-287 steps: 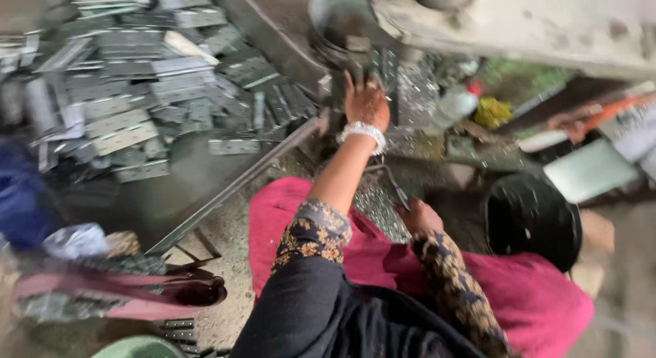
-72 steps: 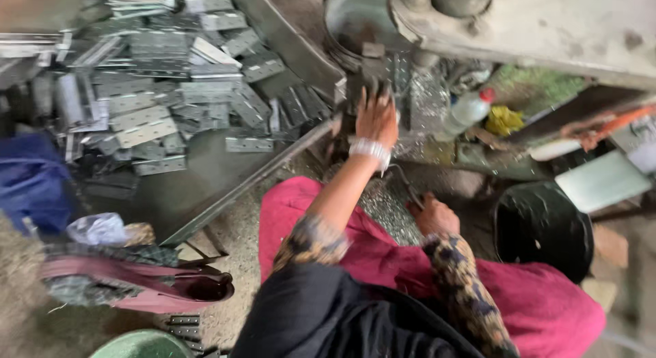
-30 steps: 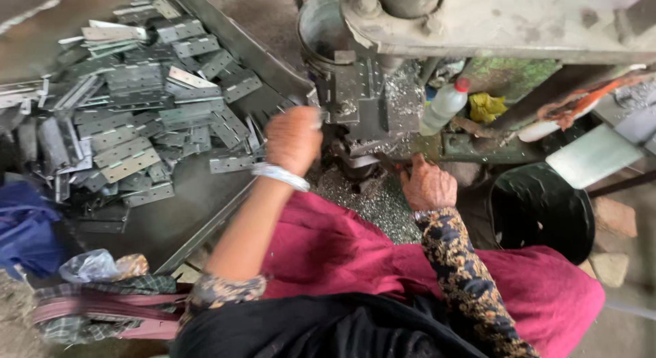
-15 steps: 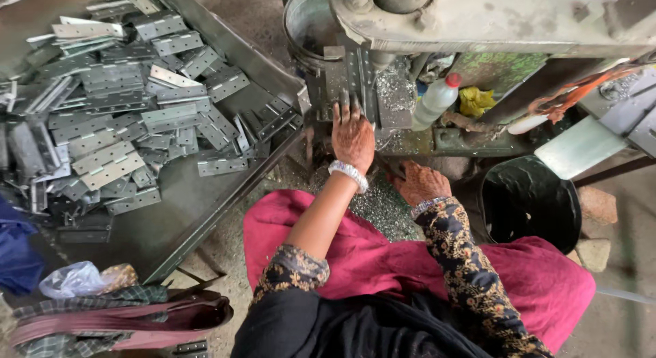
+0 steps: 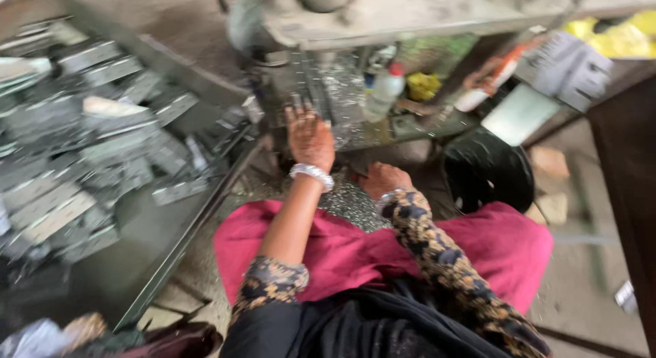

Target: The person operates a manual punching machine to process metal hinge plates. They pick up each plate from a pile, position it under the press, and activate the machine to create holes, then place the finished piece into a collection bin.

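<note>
Press machine point(image 5: 321, 30): grey metal, at top centre of the head view, blurred; working area just beyond the left hand's fingertips.
Left hand point(image 5: 309, 136): raised, back up, fingers spread and stretched toward the base of the press; pale beaded bracelet point(image 5: 311, 173) on the wrist. Grip apart; whether anything lies under the fingertips cannot be told.
Right hand point(image 5: 384, 178): low, just right of the left wrist, resting near a heap of small metal chips point(image 5: 345, 202) on the lap edge. Fingers curled inward; grip state cannot be told, hold hidden.
Sleeves: dark patterned fabric, gold and black, on both forearms.
Lap cloth point(image 5: 383, 252): magenta, spread over the knees, below both hands.
Flat metal plates point(image 5: 89, 167): grey, stamped, piled loosely in a shallow metal tray point(image 5: 198, 214) at the left, well apart from the hands.
Plastic bottle point(image 5: 384, 91): clear, red cap, upright beside the press, right of the left hand.
Black bucket point(image 5: 488, 170): round, on the floor right of the right hand.
Yellow rag or bag point(image 5: 424, 85): behind the bottle, blurred.
</note>
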